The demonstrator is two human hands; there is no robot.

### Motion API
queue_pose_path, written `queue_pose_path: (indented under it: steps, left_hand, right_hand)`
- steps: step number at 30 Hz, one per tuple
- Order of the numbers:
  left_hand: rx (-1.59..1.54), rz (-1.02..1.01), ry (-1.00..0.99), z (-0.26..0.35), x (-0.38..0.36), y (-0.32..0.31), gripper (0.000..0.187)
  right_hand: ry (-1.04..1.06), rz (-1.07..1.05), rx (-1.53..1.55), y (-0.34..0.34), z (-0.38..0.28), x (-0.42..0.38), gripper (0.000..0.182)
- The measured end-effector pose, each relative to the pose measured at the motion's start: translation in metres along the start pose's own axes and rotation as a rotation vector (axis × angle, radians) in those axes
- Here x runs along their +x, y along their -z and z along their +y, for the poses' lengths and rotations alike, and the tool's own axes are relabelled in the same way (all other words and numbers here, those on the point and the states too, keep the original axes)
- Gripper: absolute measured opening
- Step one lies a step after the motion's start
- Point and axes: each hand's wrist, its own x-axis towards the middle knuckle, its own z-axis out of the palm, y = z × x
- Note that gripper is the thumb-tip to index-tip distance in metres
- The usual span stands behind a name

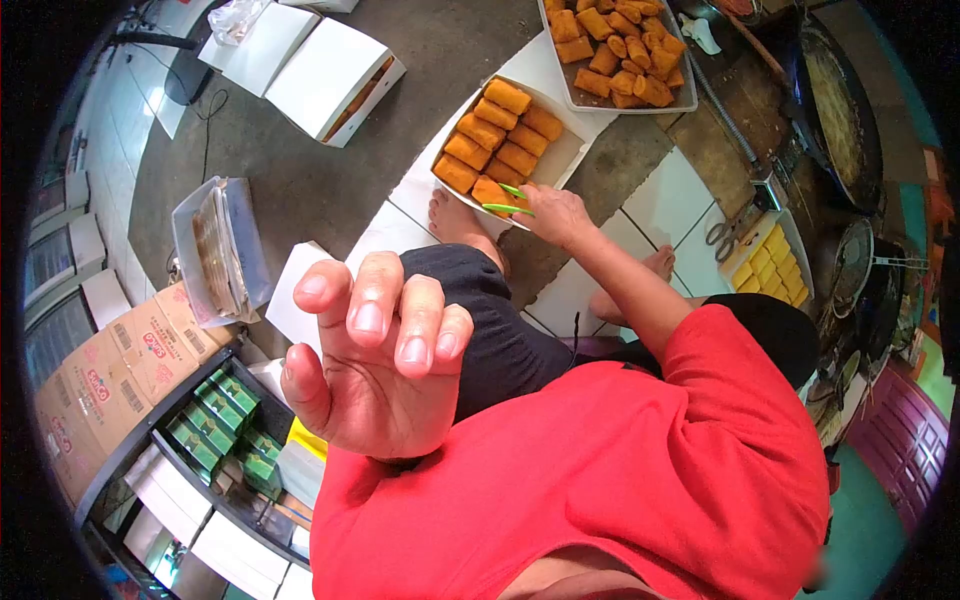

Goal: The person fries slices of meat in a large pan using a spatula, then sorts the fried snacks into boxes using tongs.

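My left hand (385, 360) is raised close to the camera, palm showing, fingers apart and slightly curled, holding nothing. Farther off, my right hand (553, 214) grips green tongs (507, 209) at the near corner of a white box (567, 160). Rows of orange-brown fried rolls (492, 130) lie in that box, and the tong tips are at a roll in the front row. Beyond the box, a clear plastic tray (683, 98) holds a loose pile of similar rolls (625, 50).
White boxes (325, 75) stand at the upper left, near a plastic container (218, 250). Cardboard cartons (130, 375) and green packets (215, 420) are at the lower left. At the right are scissors (722, 236), a tray of yellow pieces (772, 265), a strainer (853, 262) and a wok of oil (835, 110).
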Motion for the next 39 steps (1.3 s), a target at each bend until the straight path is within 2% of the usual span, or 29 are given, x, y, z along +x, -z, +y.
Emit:
queue_pose_path:
  steps: [5,8,9,10,11,15,19,22,25,28,30,34,37,38,39]
  left_hand:
    - [-0.008,0.029,-0.017,-0.002,0.0,-0.004,0.032]
    - [-0.007,0.03,0.015,-0.001,0.001,-0.004,0.032]
    - [-0.001,0.035,0.013,-0.002,0.001,-0.004,0.031]
    - [-0.004,0.051,0.018,-0.002,0.003,-0.006,0.03]
    - [-0.006,0.068,0.023,-0.002,0.005,-0.009,0.029]
    - [0.017,0.069,0.065,-0.004,0.011,-0.01,0.027]
    - [0.064,0.091,0.032,-0.009,0.014,-0.009,0.028]
    - [0.104,0.1,0.021,-0.01,0.016,-0.009,0.029]
    - [0.132,0.094,0.027,-0.013,0.019,-0.007,0.029]
    - [0.15,0.094,0.04,-0.014,0.022,-0.006,0.028]
    - [0.16,0.091,0.039,-0.015,0.022,-0.007,0.028]
    - [0.17,0.095,0.033,-0.015,0.02,-0.008,0.028]
    - [0.176,0.087,0.03,-0.014,0.018,-0.007,0.029]
    - [0.171,0.086,0.028,-0.014,0.018,-0.007,0.029]
    - [0.165,0.084,0.026,-0.014,0.018,-0.006,0.029]
  right_hand:
    - [0.007,0.058,0.037,0.012,0.012,0.001,0.044]
    - [-0.121,0.206,0.056,0.07,0.032,0.006,0.049]
    - [-0.124,0.327,-0.029,0.083,0.056,0.015,0.05]
    - [-0.212,0.435,-0.15,0.097,0.077,0.025,0.048]
    - [-0.26,0.438,-0.239,0.113,0.095,0.032,0.045]
    - [-0.187,0.282,-0.461,0.135,0.148,0.08,0.038]
    - [-0.125,0.192,-0.51,0.135,0.151,0.117,0.026]
    - [-0.231,0.107,-0.53,0.12,0.16,0.139,0.018]
    - [-0.239,0.11,-0.534,0.113,0.162,0.145,0.017]
    - [-0.223,0.027,-0.486,0.128,0.155,0.136,0.031]
    - [-0.218,0.053,-0.447,0.122,0.157,0.135,0.033]
    - [-0.319,0.231,-0.132,0.109,0.194,0.141,0.038]
    - [-0.38,0.061,0.534,0.124,0.216,0.132,0.042]
    - [-0.352,0.109,0.717,0.123,0.216,0.122,0.04]
    - [-0.336,0.117,0.754,0.125,0.211,0.113,0.04]
